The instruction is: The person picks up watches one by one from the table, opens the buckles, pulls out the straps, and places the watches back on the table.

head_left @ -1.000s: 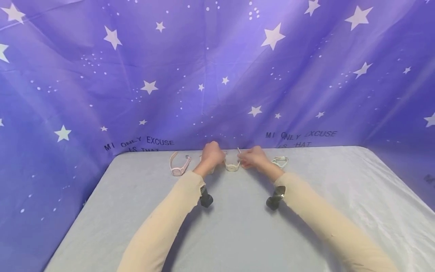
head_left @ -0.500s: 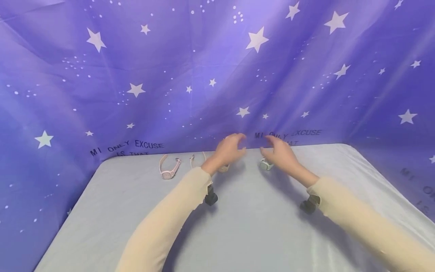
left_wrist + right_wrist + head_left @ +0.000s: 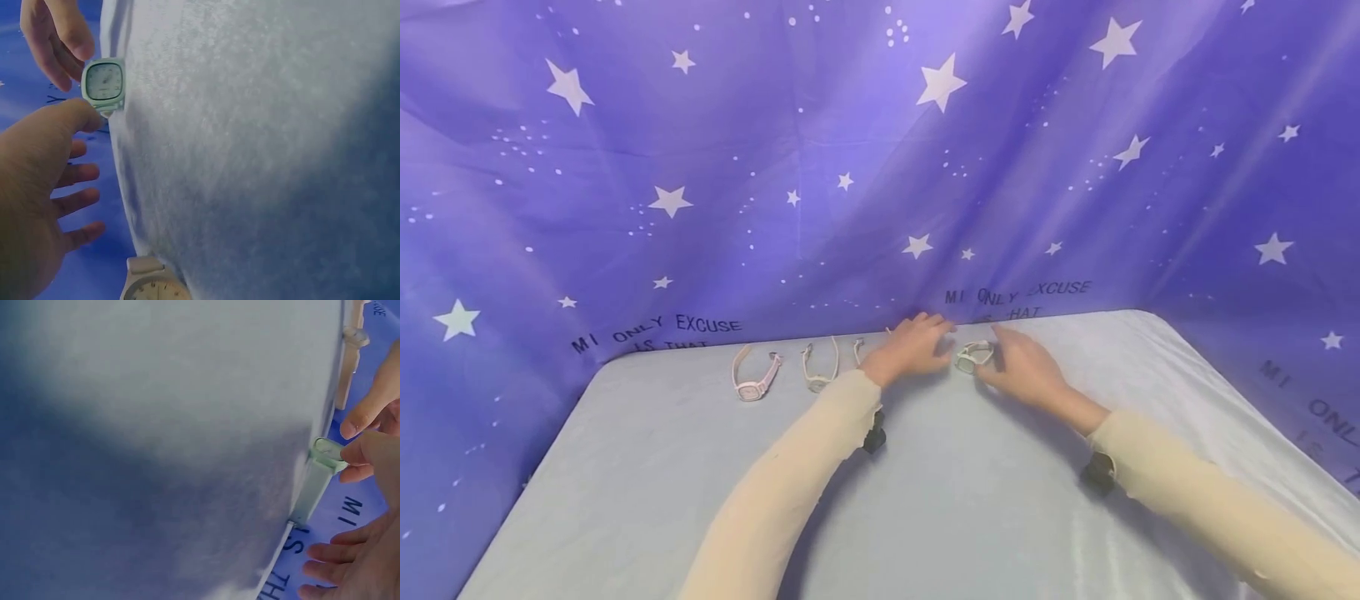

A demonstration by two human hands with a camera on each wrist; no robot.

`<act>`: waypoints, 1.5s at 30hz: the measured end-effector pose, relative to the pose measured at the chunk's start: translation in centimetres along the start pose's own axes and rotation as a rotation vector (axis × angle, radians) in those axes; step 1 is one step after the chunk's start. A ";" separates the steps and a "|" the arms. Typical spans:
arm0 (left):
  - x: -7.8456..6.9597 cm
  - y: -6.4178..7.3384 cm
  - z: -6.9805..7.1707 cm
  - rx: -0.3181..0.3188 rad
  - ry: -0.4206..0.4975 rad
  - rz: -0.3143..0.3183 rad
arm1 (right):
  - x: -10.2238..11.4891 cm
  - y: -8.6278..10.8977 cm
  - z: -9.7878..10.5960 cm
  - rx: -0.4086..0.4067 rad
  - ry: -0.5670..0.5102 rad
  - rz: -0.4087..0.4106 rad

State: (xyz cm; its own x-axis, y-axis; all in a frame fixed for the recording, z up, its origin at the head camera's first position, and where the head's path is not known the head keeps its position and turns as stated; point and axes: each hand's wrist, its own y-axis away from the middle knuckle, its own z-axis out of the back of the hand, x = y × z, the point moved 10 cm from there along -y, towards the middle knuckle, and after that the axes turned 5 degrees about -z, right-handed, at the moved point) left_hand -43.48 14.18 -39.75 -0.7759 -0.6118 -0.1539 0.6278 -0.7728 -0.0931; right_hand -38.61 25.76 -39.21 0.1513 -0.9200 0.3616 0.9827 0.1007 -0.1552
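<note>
A mint-green wristwatch (image 3: pixel 966 363) sits near the far edge of the table, between the two hands. My right hand (image 3: pixel 1026 367) is beside it on the right, fingers extended; in the right wrist view its thumb appears to touch the watch (image 3: pixel 330 450). My left hand (image 3: pixel 910 348) reaches in from the left with its fingers spread. Seen from the left wrist, the left thumb lies by the edge of the watch's square case (image 3: pixel 104 81); whether it touches is unclear. Under the left forearm and hand, a beige watch (image 3: pixel 156 289) is partly hidden.
Further left in the row are a pink watch (image 3: pixel 750 390) and a cream watch (image 3: pixel 818 382), straps raised. A grey cloth covers the table (image 3: pixel 970 500). A purple star-print curtain (image 3: pixel 820 125) hangs right behind the far edge.
Both hands have left the beige watch and shifted right along the row to the mint-green watch, then lowered around it. The head view has swung somewhat to the right.
</note>
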 end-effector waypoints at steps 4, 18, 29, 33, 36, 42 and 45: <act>0.0 -0.3 -0.7 0.026 -0.028 -0.011 | -0.3 0.0 -0.4 0.002 0.040 -0.007; -1.1 -1.1 -1.4 0.096 -0.047 -0.018 | -0.4 -0.4 -0.7 -0.030 0.098 0.043; -1.1 -1.2 -1.3 0.098 0.015 -0.037 | -2.1 -0.9 -1.5 0.065 -0.027 0.009; -1.0 -1.2 -1.4 0.106 0.037 -0.042 | -2.3 -0.7 -1.5 0.103 -0.049 -0.008; -1.0 -1.3 -1.3 0.112 0.046 -0.040 | -2.3 -0.7 -1.5 0.120 -0.082 0.001; -0.9 -1.4 -1.5 0.123 0.071 -0.039 | -2.3 -1.1 -1.6 0.121 -0.198 0.048; -0.9 -1.4 -1.8 0.118 0.101 -0.048 | -2.6 -1.1 -1.6 0.113 -0.238 0.040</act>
State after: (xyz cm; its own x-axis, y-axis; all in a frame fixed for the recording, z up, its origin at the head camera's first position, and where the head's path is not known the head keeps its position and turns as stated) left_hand -43.57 16.16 -41.24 -0.7909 -0.5583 -0.2505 0.5740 -0.8187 0.0125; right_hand -40.27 27.41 -41.47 0.1977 -0.8009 0.5652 0.9791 0.1891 -0.0745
